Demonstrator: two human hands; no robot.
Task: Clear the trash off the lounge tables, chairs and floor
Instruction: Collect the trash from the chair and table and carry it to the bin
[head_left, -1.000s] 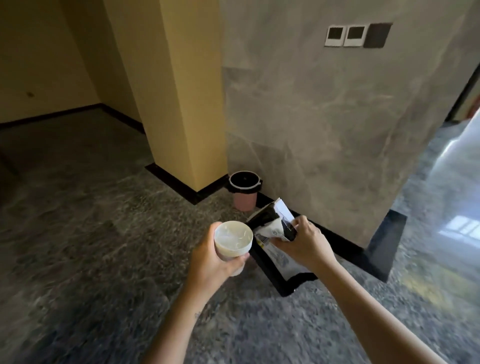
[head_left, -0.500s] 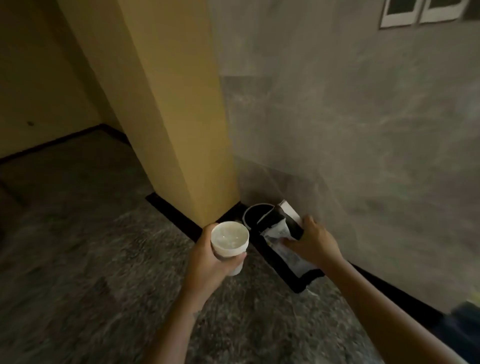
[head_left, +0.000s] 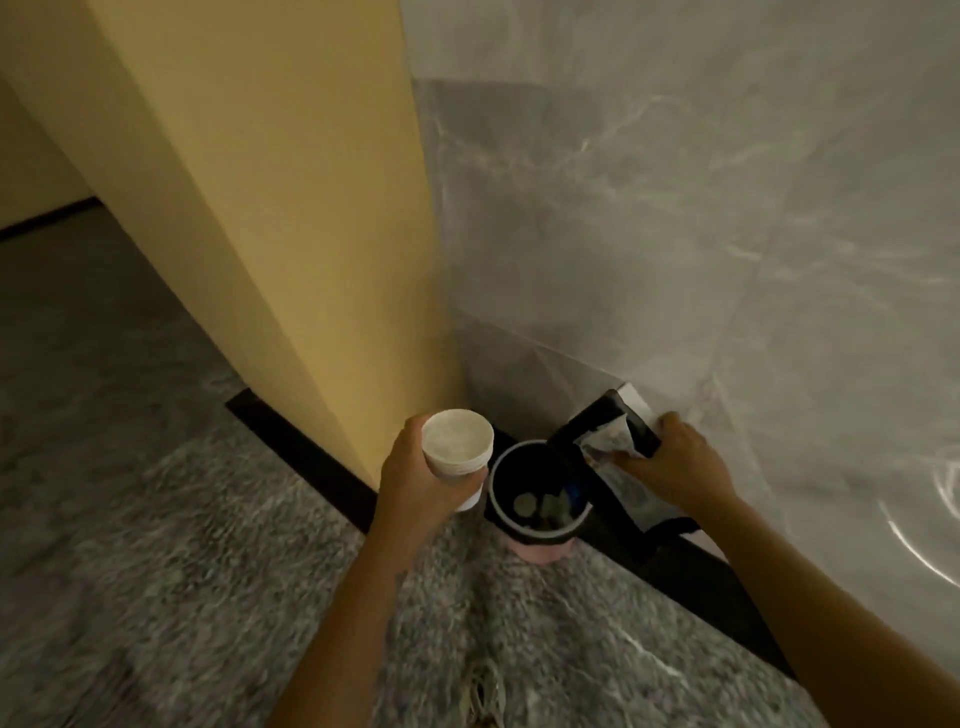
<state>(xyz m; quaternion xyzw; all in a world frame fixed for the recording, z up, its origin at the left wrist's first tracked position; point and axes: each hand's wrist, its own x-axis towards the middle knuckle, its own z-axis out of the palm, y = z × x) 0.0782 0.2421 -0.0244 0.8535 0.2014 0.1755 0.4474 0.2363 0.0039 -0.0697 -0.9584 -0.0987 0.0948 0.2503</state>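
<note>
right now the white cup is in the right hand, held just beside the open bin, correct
Not quite. The head view shows the white cup in the left hand, held just beside the open bin. The right hand grips black and white packaging instead.
</note>
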